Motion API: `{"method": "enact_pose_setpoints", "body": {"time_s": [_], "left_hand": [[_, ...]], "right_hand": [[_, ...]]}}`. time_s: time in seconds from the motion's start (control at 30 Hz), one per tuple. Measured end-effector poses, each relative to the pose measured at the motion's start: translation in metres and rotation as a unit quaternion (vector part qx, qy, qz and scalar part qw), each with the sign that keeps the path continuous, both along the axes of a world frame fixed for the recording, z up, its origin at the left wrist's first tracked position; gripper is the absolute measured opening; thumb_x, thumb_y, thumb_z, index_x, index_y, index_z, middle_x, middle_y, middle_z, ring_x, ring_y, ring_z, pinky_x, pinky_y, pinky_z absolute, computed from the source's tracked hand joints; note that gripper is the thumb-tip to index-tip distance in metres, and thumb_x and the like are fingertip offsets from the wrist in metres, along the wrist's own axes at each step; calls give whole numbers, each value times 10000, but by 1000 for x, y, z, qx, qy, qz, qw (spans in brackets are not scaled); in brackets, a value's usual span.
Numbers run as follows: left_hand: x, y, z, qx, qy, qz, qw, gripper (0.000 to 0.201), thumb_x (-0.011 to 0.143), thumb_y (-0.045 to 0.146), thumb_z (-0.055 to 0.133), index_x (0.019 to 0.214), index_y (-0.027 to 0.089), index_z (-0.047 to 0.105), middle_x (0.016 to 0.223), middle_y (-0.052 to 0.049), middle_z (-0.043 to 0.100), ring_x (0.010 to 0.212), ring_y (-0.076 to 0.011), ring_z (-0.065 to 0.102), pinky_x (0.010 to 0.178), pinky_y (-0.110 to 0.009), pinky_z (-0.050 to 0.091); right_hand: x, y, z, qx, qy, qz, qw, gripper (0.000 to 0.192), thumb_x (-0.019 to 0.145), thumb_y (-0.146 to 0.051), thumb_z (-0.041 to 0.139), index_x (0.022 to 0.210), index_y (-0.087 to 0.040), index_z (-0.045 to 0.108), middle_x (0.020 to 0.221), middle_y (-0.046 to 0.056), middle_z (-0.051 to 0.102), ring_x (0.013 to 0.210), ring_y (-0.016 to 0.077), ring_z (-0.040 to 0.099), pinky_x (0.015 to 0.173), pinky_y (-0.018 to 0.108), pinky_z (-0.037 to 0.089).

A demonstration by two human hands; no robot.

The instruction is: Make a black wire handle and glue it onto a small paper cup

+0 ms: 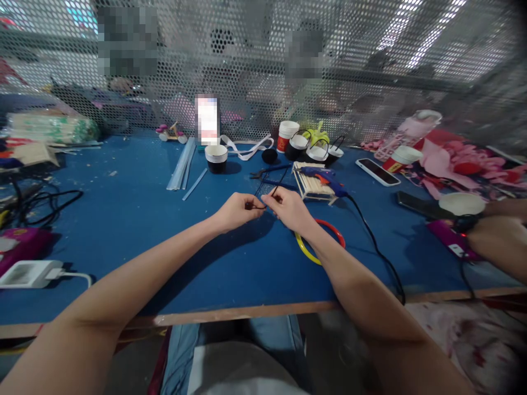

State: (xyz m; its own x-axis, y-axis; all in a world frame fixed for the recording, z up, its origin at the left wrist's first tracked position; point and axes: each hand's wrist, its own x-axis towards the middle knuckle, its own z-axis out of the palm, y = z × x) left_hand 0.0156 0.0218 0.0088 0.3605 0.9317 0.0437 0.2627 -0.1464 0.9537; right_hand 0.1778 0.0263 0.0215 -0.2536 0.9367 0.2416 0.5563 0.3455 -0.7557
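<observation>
Item in hand: thin black wire (269, 193), pinched between my left hand (235, 211) and right hand (288, 208) above the blue desk (135, 219), beside the red-yellow ring (325, 241); best handled, I judge, with fingertips close and tension even.

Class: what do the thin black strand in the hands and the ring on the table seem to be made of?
Black strand: probably wire, thin and dark, holding its bend between left hand and right hand. Ring: likely glossy plastic, one side red, the other yellow.
</observation>
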Motion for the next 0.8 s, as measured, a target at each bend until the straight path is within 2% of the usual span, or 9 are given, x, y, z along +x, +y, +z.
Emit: {"method": "enact_pose_setpoints", "body": {"time_s": [0.27, 0.8], "left_hand": [[2, -2, 2, -9, -1, 14, 1000, 148, 638, 237, 628, 698, 104, 601, 592, 16, 549, 516, -62, 448, 517, -207, 345], [2, -3, -2, 32, 11, -27, 999, 160, 675, 269, 589, 643, 117, 552, 576, 32, 486, 516, -55, 397, 521, -204, 326]], "right_hand": [[-2, 0, -1, 11, 4, -10, 1000, 251, 778, -403, 549, 671, -177, 539, 535, -2, 536, 541, 128, 506, 505, 245, 346], [-3, -3, -1, 44, -22, -20, 999, 342, 779, -436, 548, 576, -165, 497, 522, -18, 477, 503, 91, 397, 510, 245, 305]]}}
